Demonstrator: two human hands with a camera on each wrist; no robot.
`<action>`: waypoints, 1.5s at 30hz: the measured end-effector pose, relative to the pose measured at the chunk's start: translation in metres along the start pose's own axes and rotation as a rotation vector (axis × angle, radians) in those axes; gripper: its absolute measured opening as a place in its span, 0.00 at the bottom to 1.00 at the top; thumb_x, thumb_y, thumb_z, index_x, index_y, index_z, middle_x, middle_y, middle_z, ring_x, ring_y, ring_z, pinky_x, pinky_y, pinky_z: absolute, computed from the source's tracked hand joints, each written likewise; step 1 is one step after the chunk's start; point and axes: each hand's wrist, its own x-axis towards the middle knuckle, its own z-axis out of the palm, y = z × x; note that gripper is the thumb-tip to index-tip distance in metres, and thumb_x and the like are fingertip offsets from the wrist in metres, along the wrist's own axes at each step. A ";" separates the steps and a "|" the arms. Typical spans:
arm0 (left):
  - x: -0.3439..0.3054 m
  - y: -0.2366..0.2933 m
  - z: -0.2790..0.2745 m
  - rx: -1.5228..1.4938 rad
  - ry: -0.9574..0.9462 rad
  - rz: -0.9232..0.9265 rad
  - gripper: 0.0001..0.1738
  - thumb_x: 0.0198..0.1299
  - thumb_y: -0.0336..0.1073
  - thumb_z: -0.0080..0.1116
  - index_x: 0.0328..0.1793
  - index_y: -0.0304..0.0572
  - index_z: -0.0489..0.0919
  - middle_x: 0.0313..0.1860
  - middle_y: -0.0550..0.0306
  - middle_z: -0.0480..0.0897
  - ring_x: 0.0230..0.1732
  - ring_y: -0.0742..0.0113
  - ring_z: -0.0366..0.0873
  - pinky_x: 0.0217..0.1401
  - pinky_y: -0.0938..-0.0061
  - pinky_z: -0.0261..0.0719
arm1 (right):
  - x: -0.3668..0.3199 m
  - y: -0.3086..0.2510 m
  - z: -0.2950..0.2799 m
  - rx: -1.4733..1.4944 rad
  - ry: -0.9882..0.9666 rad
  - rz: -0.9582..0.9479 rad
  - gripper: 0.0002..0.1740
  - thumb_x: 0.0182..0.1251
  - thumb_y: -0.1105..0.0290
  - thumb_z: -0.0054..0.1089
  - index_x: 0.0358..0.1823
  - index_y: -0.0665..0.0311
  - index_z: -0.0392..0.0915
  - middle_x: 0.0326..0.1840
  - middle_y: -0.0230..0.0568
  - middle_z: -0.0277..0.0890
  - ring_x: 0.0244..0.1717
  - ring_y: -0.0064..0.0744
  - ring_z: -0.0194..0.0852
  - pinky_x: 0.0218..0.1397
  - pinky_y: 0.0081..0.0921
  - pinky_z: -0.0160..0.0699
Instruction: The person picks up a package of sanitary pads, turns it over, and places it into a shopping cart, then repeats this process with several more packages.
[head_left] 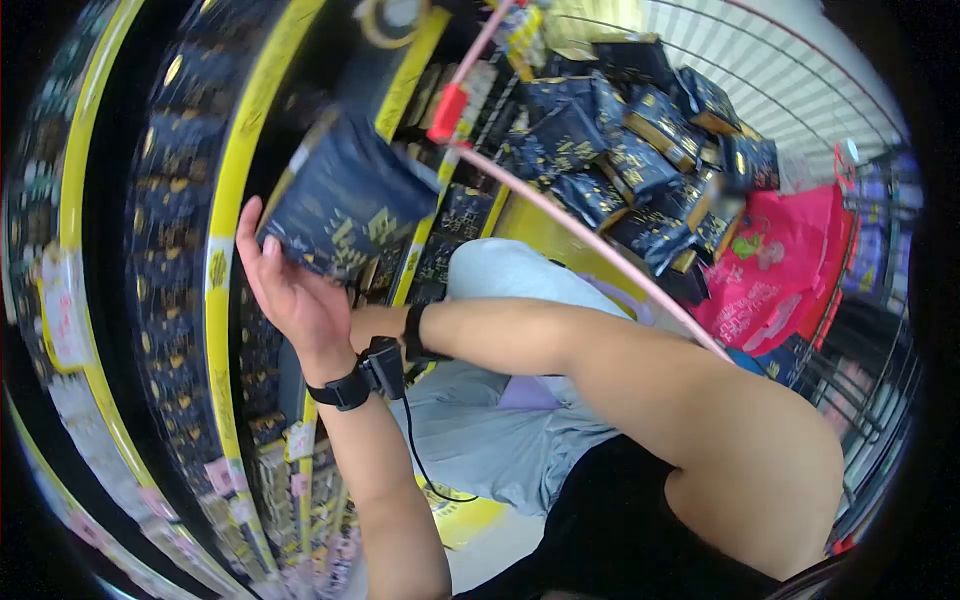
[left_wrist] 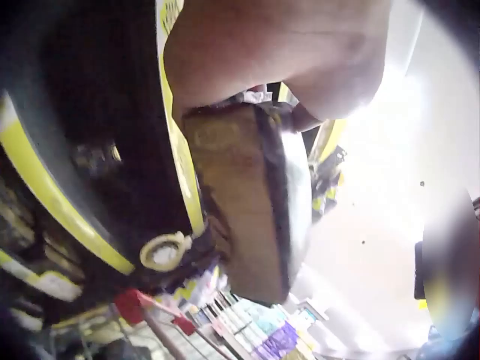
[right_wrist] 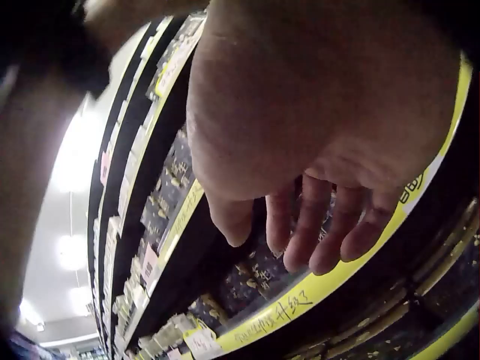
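My left hand (head_left: 300,300) grips a dark blue package (head_left: 345,205) with gold lettering, held up in front of the shelves. In the left wrist view, the hand (left_wrist: 277,56) is at one end of the package (left_wrist: 236,195), whose brown side faces the camera. The right arm crosses under the left wrist in the head view, which hides most of that hand. The right wrist view shows the right hand (right_wrist: 315,142) with fingers slightly bent and apart, nothing visible in their grasp, in front of dark packages (right_wrist: 251,281) on a shelf.
Shelves with yellow edge strips (head_left: 222,260) hold rows of dark packages (head_left: 175,260) on the left. A wire cart with a pink rail (head_left: 600,255) stands at the right, holding many dark packages (head_left: 640,165) and a pink bag (head_left: 775,265).
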 end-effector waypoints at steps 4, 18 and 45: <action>-0.059 0.011 -0.111 0.100 0.334 0.106 0.25 0.75 0.35 0.48 0.76 0.39 0.63 0.64 0.47 0.76 0.62 0.59 0.77 0.66 0.63 0.76 | 0.013 -0.004 -0.022 0.110 -0.033 0.073 0.14 0.59 0.63 0.64 0.42 0.64 0.83 0.39 0.49 0.86 0.44 0.52 0.84 0.45 0.42 0.80; -0.135 -0.020 -0.230 0.257 0.532 0.108 0.28 0.76 0.45 0.53 0.74 0.39 0.64 0.71 0.44 0.73 0.68 0.61 0.71 0.73 0.71 0.64 | 0.053 -0.029 -0.007 1.639 -0.455 0.659 0.46 0.70 0.29 0.43 0.71 0.62 0.69 0.61 0.51 0.81 0.55 0.52 0.83 0.51 0.52 0.86; -0.092 -0.096 -0.184 0.128 0.437 -0.001 0.16 0.71 0.33 0.59 0.60 0.38 0.70 0.51 0.56 0.76 0.54 0.69 0.76 0.57 0.73 0.78 | 0.047 0.012 -0.052 1.153 0.250 0.720 0.24 0.81 0.52 0.46 0.61 0.64 0.75 0.58 0.39 0.81 0.58 0.30 0.80 0.63 0.32 0.78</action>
